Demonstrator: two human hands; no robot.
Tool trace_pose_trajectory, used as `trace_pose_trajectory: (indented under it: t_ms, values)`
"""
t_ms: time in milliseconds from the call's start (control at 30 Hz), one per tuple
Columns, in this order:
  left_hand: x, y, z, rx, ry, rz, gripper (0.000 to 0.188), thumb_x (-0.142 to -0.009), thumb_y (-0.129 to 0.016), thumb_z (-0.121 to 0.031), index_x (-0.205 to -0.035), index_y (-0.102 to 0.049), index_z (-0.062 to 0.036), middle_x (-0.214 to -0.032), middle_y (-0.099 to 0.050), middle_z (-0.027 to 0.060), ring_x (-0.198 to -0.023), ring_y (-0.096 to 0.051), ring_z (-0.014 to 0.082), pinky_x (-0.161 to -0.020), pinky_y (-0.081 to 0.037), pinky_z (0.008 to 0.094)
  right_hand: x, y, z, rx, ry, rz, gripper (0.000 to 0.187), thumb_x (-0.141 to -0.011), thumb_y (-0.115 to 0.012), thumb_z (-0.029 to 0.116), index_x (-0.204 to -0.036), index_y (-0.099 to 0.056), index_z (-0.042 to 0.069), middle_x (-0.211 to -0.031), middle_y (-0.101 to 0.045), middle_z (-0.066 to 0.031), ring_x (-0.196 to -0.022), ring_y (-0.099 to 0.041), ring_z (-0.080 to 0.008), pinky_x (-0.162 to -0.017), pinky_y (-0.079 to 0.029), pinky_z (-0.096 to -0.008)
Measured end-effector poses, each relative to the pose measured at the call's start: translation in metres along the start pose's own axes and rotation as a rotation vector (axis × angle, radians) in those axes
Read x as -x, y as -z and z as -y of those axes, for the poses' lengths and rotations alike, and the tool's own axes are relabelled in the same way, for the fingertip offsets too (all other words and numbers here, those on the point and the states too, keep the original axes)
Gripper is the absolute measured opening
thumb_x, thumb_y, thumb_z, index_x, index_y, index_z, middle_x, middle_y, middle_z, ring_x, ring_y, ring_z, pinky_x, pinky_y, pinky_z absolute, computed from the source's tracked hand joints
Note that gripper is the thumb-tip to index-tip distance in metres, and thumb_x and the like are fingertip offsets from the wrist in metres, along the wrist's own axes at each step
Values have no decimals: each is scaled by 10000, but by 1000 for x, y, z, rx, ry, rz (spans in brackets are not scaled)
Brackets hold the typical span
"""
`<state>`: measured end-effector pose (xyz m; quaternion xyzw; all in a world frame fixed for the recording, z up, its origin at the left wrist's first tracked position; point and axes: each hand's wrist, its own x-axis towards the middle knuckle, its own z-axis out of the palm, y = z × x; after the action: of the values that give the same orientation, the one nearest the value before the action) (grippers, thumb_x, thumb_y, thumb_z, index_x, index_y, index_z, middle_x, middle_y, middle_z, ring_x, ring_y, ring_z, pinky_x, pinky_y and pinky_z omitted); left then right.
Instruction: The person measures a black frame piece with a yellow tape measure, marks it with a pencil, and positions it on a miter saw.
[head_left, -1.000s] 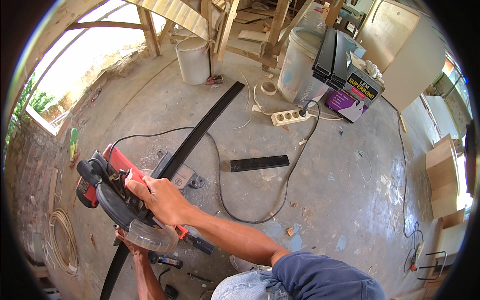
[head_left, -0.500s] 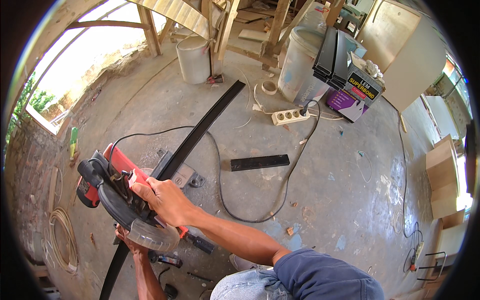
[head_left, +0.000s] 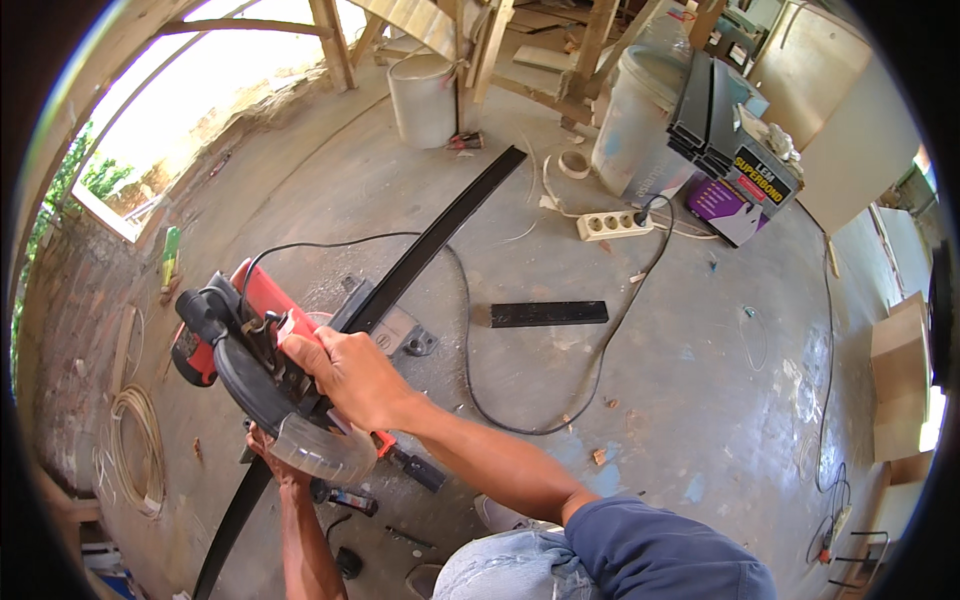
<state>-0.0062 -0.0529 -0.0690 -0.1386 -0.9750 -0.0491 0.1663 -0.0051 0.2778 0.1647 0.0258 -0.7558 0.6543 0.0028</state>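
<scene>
A red and black miter saw [head_left: 262,345] stands on the floor at my left, with a clear blade guard [head_left: 322,450]. My right hand [head_left: 357,378] is wrapped around the saw's red handle. Across the saw's base lies a long black channel strip [head_left: 440,235], which runs from the far middle to the near left. My left hand [head_left: 284,462] is closed on the strip at the near side of the saw, beside the guard. The guard hides part of its fingers. The blade and the spot where it meets the strip are out of sight.
A short black piece [head_left: 549,314] lies right of the saw. The power cord [head_left: 466,345] loops over the floor to a white power strip [head_left: 614,225]. Farther back stand a white bucket [head_left: 422,105], a big plastic drum [head_left: 630,130] and a purple box [head_left: 735,205] beside black strips [head_left: 706,100].
The whole scene has slid a little to the right in the picture as my head turned slightly. Both hands keep the same places on the saw and the strip.
</scene>
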Motion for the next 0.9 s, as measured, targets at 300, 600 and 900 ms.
trace_pose_trajectory:
  t_ms: [300, 600, 900]
  values:
    - [7, 0, 8, -58, -14, 56, 259, -781, -737, -297, -967, -708, -119, -1201, -602, 94, -1213, -470, 347, -1105, -268, 591, -2, -1, 7, -18, -3, 2, 735, -1049, -453, 604, -984, -630, -107, -716, -635, -225, -701, -643, -337, -674, -502, -459]
    - [11, -8, 9, -149, -72, 61, 334, -832, -690, -425, -1028, -714, -156, -1144, -666, 53, -1159, -556, 310, -1134, -209, 663, -4, 2, 6, 29, -2, -7, 700, -1057, -465, 588, -945, -634, -81, -643, -621, -135, -601, -626, -217, -624, -499, -403]
    - [12, -11, 18, -208, -84, 69, 380, -859, -669, -486, -1069, -717, -173, -1110, -699, 32, -1133, -601, 291, -1151, -185, 691, -3, 2, 8, 0, 19, 8, 817, -1036, -408, 663, -912, -613, -118, -748, -648, -322, -772, -688, -485, -703, -517, -530]
